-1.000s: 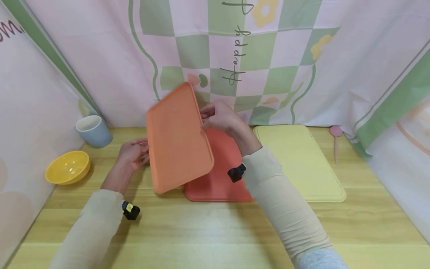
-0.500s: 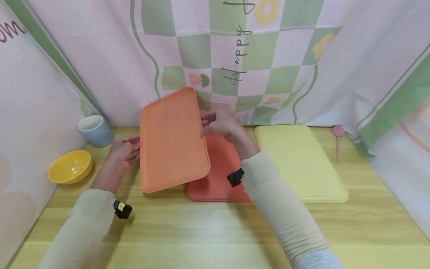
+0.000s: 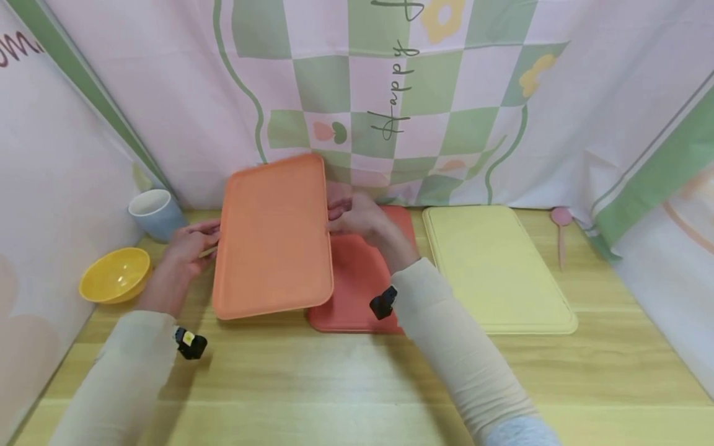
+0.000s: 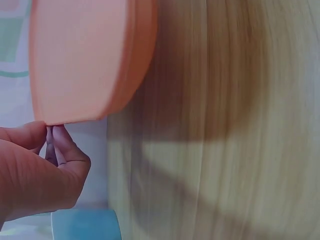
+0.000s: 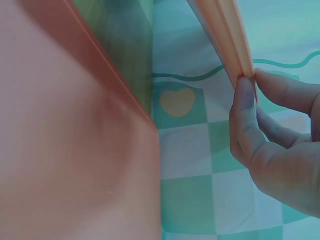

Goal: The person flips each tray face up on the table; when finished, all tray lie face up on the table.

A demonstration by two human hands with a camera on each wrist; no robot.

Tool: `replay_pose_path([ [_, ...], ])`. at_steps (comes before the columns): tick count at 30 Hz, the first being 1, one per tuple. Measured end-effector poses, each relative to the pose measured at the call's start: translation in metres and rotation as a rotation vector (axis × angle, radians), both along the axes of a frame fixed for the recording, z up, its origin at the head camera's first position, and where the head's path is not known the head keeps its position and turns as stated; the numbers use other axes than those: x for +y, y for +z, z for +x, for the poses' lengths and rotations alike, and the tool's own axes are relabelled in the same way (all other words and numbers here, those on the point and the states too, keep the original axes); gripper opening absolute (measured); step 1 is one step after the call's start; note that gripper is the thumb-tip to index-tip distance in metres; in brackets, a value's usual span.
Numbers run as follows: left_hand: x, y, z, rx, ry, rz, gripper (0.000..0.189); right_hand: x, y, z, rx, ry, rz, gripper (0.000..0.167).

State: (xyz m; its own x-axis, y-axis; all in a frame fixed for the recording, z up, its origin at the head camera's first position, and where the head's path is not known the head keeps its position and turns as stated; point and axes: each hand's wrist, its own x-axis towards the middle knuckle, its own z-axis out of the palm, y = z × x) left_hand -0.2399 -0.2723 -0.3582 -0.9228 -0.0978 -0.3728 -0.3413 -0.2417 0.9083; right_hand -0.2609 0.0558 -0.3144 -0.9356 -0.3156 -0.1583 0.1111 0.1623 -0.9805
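Note:
An orange rectangular tray (image 3: 273, 235) with a raised rim is held up at a slant, left of the middle. My left hand (image 3: 189, 248) pinches its left edge; in the left wrist view thumb and fingers meet at the rim of the tray (image 4: 85, 65). On the opposite side my right hand (image 3: 359, 217) pinches the right edge, thumb on one face and fingers on the other, as the right wrist view shows. Partly hidden beneath the orange tray and my right arm, a red tray (image 3: 357, 291) lies flat on the wooden table (image 3: 312, 390).
A yellow tray (image 3: 496, 266) lies flat to the right, with a pink spoon (image 3: 560, 229) beyond it. At the left stand a blue cup (image 3: 158, 217) and a yellow bowl (image 3: 115, 275), both near my left arm. A patterned curtain (image 3: 413, 93) hangs behind the table.
Both hands have carried the orange tray to the left and turned it more upright-facing and lower at its top edge. More of the red tray shows. Everything else stays in place.

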Motion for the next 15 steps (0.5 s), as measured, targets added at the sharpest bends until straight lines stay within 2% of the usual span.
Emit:
replay_pose_path([
  [7,-0.008,0.002,0.001,0.017,0.009,0.003,0.04,-0.008,-0.01,0.0,-0.024,-0.016,-0.01,0.043],
  [15,-0.019,0.0,0.001,0.045,-0.003,-0.056,0.038,-0.021,-0.024,-0.001,-0.058,-0.026,-0.031,0.048],
])
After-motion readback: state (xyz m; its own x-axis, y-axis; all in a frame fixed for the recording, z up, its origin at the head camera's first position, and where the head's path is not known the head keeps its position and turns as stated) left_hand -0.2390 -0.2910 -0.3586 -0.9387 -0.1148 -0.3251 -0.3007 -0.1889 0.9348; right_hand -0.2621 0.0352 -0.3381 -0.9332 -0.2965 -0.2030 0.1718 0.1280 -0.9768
